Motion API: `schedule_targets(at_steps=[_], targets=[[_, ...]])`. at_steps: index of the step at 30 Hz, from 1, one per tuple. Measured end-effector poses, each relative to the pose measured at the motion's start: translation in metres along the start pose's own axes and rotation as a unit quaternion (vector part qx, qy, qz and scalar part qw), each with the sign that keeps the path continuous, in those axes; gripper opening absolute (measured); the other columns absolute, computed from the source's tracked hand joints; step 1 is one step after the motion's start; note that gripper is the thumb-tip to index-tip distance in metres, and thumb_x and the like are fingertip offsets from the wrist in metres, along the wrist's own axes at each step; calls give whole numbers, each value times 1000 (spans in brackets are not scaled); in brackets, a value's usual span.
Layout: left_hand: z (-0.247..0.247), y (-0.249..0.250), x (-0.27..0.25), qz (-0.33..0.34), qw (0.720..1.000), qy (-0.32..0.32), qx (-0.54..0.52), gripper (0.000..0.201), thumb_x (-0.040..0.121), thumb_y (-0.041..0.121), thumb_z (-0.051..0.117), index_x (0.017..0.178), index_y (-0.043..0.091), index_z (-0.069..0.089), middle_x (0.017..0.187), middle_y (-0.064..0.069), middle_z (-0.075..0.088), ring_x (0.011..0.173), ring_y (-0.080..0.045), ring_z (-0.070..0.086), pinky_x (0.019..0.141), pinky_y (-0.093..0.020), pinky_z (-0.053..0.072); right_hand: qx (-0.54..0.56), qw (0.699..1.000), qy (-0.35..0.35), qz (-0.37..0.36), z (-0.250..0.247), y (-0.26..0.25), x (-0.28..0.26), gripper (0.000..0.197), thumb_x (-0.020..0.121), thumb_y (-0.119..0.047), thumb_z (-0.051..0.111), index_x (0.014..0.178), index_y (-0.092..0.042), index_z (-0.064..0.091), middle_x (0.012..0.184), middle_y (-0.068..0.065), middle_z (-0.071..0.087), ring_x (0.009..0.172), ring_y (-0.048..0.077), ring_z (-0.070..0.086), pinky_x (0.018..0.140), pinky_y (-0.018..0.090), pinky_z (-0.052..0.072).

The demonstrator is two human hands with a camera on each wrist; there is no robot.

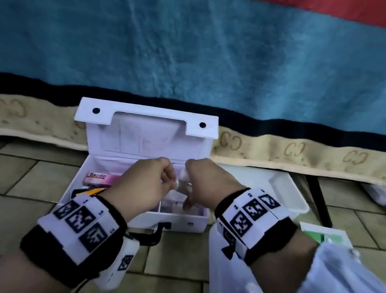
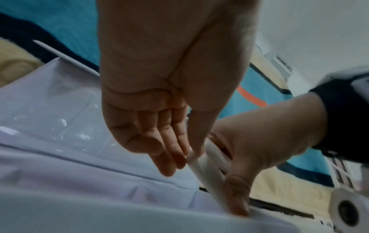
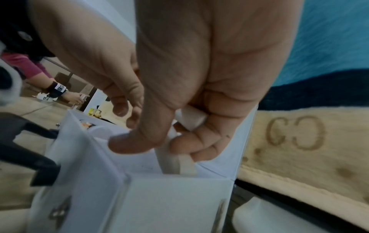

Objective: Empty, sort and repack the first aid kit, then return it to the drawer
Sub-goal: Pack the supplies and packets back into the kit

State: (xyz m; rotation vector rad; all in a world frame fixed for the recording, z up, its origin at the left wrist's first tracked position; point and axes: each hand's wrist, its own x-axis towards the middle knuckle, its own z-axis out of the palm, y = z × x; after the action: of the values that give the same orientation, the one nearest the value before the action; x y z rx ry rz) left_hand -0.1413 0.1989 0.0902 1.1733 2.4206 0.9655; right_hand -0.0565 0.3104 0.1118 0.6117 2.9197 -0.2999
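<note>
From the head view, a white first aid kit [image 1: 135, 208] sits open on a floor [image 1: 1, 171] of large beige tiles, its lid standing up against a blanket [image 1: 199, 49] with blue, red, black and tan bands that hangs down behind it. The tan band carries a repeated letter pattern. A pink box [image 1: 100, 178] lies in the kit's left compartment. Both hands meet above the kit's right side: the left hand [image 1: 144, 184] and the right hand [image 1: 203, 180], each wrist wrapped in a black band with printed markers. A white plastic bin [image 1: 288, 194] stands just right of the kit, a second clear container [image 1: 231, 285] lies nearer the person, and a green and white box [image 1: 322, 235] rests on the tiles further right.

The left wrist view shows the left hand's grip pinching a white strip [image 2: 201, 164] between thumb and fingertips, the other fingers relaxed, while the right hand [image 2: 255, 141] holds the same strip over the kit's lid [image 2: 60, 110].

In the right wrist view, the right hand's grip curls round a white roll [image 3: 191, 118] and pinches the strip running down from it into the kit [image 3: 159, 205]. Beyond, another person's arm [image 3: 66, 94] reaches over the tiled floor.
</note>
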Motion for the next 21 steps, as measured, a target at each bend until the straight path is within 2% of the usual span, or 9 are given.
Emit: schedule_targets(at_steps=[3,5,7,9,13,16,18,19,21], targets=[[1,-6,9,-3,998,-32,55,11,85,18,64,96,19,63,84,2,63,66,-14,53,59,-23,43,3,1000,-20,-14,5,5,6,16,87,-21,61,95,-13,50,108,10,59,90,25,56,68,29,40],[2,-6,11,2,995,-63,78,8,85,19,64,93,21,65,84,4,62,63,-11,52,55,-20,39,-4,998,-47,-29,8,7,7,20,87,-12,57,106,-9,51,113,11,57,100,26,56,70,28,38],[3,-6,12,18,987,-94,126,10,87,19,62,92,23,69,88,4,63,77,-13,59,64,-21,41,24,999,-30,-28,9,9,9,18,88,-15,59,102,-12,49,107,10,58,98,26,57,68,28,38],[4,-8,14,20,981,-112,154,17,88,14,57,94,23,70,97,2,66,90,-16,61,76,-23,46,63,998,9,-8,5,10,8,20,88,-23,61,93,-17,43,93,5,55,88,25,56,65,28,38],[-3,-10,18,-3,985,-87,149,26,89,6,48,97,22,67,98,0,62,86,-19,58,73,-25,45,140,990,-19,3,-1,15,1,18,87,-27,58,98,-20,46,93,-1,52,81,16,48,57,22,35],[-10,-10,19,-18,989,-72,132,30,88,2,45,103,16,66,104,-4,64,97,-21,59,76,-25,43,129,991,-23,14,-1,9,-3,22,86,-26,60,103,-12,57,95,2,55,83,17,49,56,23,36],[-13,-10,20,-23,989,-67,129,28,89,3,45,104,15,66,104,-2,63,98,-19,57,74,-22,39,99,994,-22,35,3,2,-3,21,86,-30,62,82,-10,59,79,3,54,77,19,49,51,22,32],[-14,-10,20,-25,990,-63,126,26,91,5,46,103,16,66,102,-1,62,95,-18,55,73,-21,37,86,995,-20,44,6,-2,-3,28,86,-32,62,69,-13,51,69,1,48,74,20,47,49,21,29],[-14,-10,21,-31,991,-58,117,24,92,7,46,102,16,66,96,2,60,88,-15,51,72,-20,35,79,995,-21,52,16,-7,-2,41,88,-33,60,59,-18,35,62,-1,38,69,20,44,47,21,25]])
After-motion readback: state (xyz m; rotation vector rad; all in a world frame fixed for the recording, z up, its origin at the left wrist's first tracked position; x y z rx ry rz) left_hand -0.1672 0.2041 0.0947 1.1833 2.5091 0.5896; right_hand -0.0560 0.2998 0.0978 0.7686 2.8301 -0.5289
